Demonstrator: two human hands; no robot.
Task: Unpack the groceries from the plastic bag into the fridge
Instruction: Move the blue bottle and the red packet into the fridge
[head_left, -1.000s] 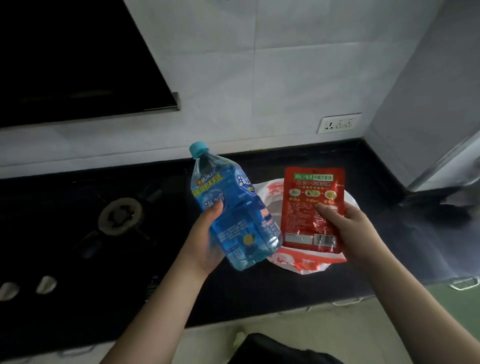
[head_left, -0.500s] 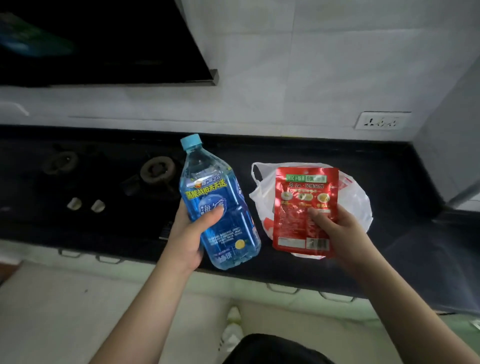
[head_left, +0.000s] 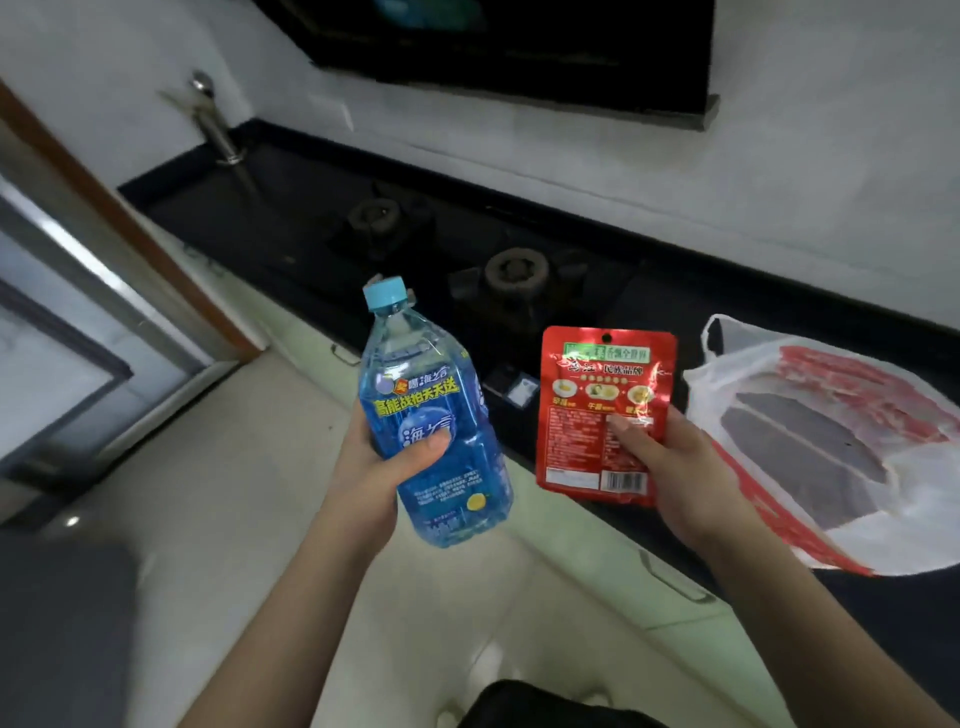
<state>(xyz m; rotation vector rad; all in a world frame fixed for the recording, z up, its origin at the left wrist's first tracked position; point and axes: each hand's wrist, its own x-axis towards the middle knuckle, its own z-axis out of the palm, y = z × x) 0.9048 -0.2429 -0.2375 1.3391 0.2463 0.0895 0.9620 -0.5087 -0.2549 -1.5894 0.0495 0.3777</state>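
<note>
At far left we see a grey-framed door (head_left: 62, 332) beside pale floor tiles (head_left: 218, 499); our left hand (head_left: 374, 478) is wrapped around a blue bottle (head_left: 436, 431), thumb across its label, cap tilted up and away; next, our right hand (head_left: 685, 483) pinches a red pouch (head_left: 602, 410) by its lower right corner, thumb on the front; behind both runs the dark counter (head_left: 291, 208) with the gas burners (head_left: 514, 273); at far right the plastic bag (head_left: 841, 441) lies slumped on that counter, well apart from the pouch.
</note>
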